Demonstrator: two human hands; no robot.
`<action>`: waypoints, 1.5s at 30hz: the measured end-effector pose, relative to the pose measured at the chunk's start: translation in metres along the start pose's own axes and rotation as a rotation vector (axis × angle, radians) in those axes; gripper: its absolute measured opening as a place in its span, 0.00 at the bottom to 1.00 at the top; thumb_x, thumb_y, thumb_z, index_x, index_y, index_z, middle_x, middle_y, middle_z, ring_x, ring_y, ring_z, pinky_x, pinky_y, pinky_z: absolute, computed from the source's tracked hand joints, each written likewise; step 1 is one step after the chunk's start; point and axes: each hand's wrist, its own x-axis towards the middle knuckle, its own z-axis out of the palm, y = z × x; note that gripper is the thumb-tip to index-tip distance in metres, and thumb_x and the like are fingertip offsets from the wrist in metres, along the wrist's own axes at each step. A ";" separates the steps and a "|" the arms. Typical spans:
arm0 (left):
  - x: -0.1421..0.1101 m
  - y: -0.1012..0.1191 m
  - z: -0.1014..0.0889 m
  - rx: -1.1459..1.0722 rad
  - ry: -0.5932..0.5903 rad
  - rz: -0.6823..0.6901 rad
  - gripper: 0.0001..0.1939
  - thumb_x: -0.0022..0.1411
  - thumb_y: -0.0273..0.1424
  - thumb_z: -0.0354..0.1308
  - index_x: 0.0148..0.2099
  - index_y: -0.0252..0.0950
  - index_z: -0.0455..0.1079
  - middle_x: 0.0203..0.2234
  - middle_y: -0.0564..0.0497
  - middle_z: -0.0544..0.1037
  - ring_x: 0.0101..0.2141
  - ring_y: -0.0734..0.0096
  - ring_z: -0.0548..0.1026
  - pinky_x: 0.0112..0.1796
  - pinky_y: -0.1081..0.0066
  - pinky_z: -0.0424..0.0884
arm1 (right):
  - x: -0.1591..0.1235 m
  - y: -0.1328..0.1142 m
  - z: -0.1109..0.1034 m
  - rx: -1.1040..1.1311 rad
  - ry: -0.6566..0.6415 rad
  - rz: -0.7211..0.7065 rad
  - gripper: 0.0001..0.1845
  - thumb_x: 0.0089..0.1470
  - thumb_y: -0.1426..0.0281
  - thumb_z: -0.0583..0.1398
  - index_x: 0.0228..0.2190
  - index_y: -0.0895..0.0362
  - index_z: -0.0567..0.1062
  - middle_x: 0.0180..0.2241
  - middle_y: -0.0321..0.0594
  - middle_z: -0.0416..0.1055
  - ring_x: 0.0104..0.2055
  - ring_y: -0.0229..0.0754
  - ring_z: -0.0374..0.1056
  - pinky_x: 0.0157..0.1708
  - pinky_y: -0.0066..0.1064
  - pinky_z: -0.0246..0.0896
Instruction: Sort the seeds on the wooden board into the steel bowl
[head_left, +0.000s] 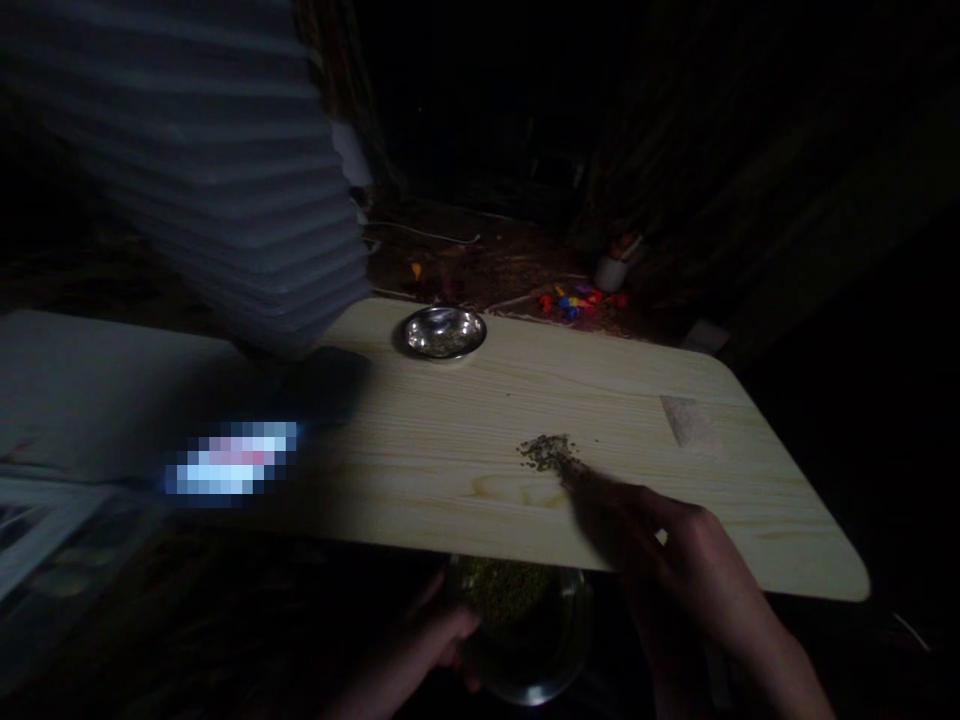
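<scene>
I had my left hand (442, 635) closed on the left side of a round, see-through bowl (540, 692), with the thumb up by its rim. The bowl was low, at the near edge of the pale wooden table (420, 480). Inside it lay lots of tiny green grains (510, 590), dull and dark in the dim light. My right hand (694, 550) reached over the table, its fingers low by a small, messy heap of grains (547, 452). That heap was flat and bumpy, a mix of dark, greenish and pale bits, with ragged edges and a thin part near the fingers. The fingertips were dark and blurry, so I could not tell how far open they were or if they pinched any grains. A shiny metal bowl (446, 355) sat near the far edge, with small bits in it.
</scene>
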 end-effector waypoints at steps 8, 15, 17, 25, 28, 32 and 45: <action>0.003 -0.004 -0.002 0.033 -0.001 -0.022 0.21 0.60 0.30 0.59 0.56 0.35 0.71 0.34 0.46 0.80 0.30 0.63 0.78 0.29 0.68 0.76 | 0.004 0.015 0.004 -0.037 0.029 0.086 0.20 0.60 0.72 0.55 0.50 0.52 0.79 0.38 0.44 0.85 0.37 0.50 0.81 0.34 0.33 0.73; 0.002 0.000 0.001 0.030 0.005 -0.035 0.24 0.59 0.30 0.59 0.58 0.35 0.69 0.37 0.45 0.80 0.33 0.61 0.78 0.29 0.68 0.77 | -0.004 0.014 0.002 0.008 -0.034 0.090 0.22 0.60 0.71 0.54 0.52 0.54 0.78 0.40 0.47 0.84 0.40 0.52 0.81 0.38 0.37 0.75; 0.001 0.000 0.001 0.022 0.010 -0.036 0.23 0.60 0.30 0.59 0.58 0.35 0.70 0.37 0.45 0.80 0.32 0.63 0.78 0.29 0.68 0.77 | -0.008 0.016 0.000 0.022 -0.047 0.110 0.22 0.60 0.71 0.54 0.53 0.54 0.77 0.42 0.47 0.83 0.41 0.52 0.81 0.39 0.39 0.75; 0.005 -0.007 0.002 -0.017 0.016 -0.038 0.27 0.59 0.30 0.61 0.60 0.36 0.67 0.45 0.42 0.80 0.33 0.61 0.79 0.29 0.66 0.78 | -0.028 -0.008 0.002 0.147 -0.119 0.073 0.19 0.61 0.72 0.54 0.49 0.54 0.79 0.38 0.45 0.83 0.36 0.47 0.80 0.35 0.35 0.76; 0.006 -0.007 0.003 0.011 0.042 -0.057 0.27 0.58 0.33 0.61 0.60 0.34 0.66 0.43 0.41 0.80 0.35 0.58 0.79 0.30 0.64 0.79 | -0.034 -0.022 0.005 0.177 -0.178 0.004 0.17 0.61 0.74 0.53 0.43 0.53 0.81 0.36 0.43 0.83 0.34 0.46 0.80 0.33 0.34 0.75; 0.004 -0.001 0.005 0.048 0.035 -0.065 0.28 0.59 0.31 0.59 0.62 0.35 0.64 0.43 0.42 0.80 0.35 0.58 0.80 0.31 0.64 0.79 | -0.033 -0.022 0.005 0.168 -0.149 -0.013 0.17 0.60 0.74 0.53 0.42 0.53 0.81 0.35 0.43 0.83 0.35 0.45 0.80 0.35 0.33 0.76; 0.003 0.001 0.005 0.025 0.011 -0.036 0.22 0.59 0.30 0.59 0.56 0.36 0.69 0.41 0.43 0.79 0.32 0.61 0.79 0.29 0.66 0.78 | -0.007 -0.017 0.005 -0.001 -0.059 -0.011 0.18 0.59 0.74 0.55 0.45 0.52 0.81 0.33 0.42 0.83 0.33 0.47 0.80 0.36 0.34 0.76</action>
